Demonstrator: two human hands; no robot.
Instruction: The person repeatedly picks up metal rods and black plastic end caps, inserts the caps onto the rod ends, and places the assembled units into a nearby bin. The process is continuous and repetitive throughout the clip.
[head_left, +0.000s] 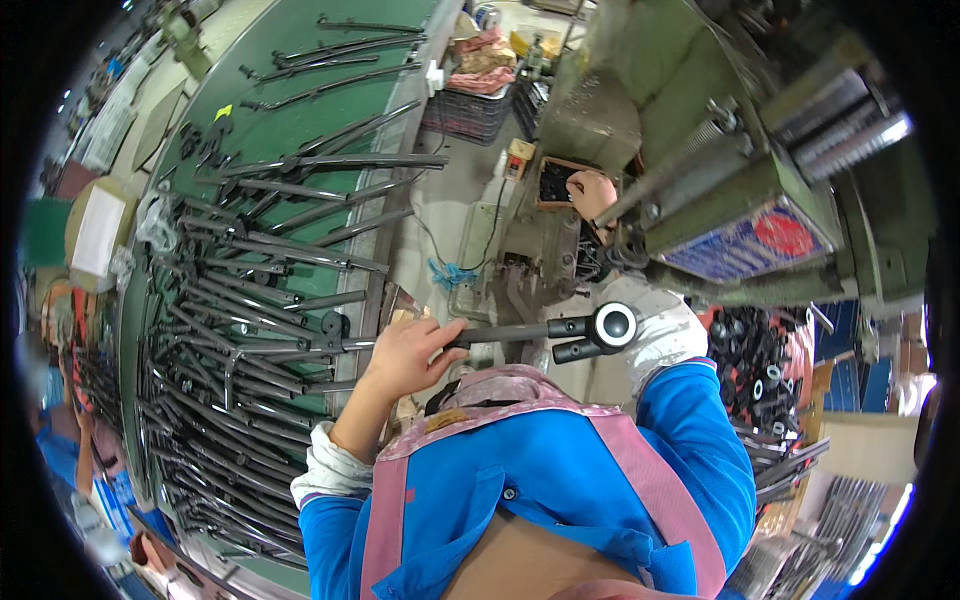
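Across my front lies a black metal tube (pixel 508 333) with a ring-shaped end piece (pixel 615 326) and two short stubs beside it. My left hand (pixel 412 352) grips this tube near its left part, palm down with the fingers over it. My right hand (pixel 592 193) reaches forward past the machine's spindle to a small box (pixel 573 163) of small black parts (pixel 553 184). Its fingers are curled together at the box; whatever they pinch is hidden. A white sleeve cover (pixel 665 335) wraps my right forearm, partly behind the ring end.
A green machine (pixel 745 235) with a lever overhangs the right side. On my left, a green table (pixel 370 85) bears many black tubes (pixel 240 300). A black crate (pixel 470 115) with cloths stands ahead; more black parts (pixel 765 370) are piled at right.
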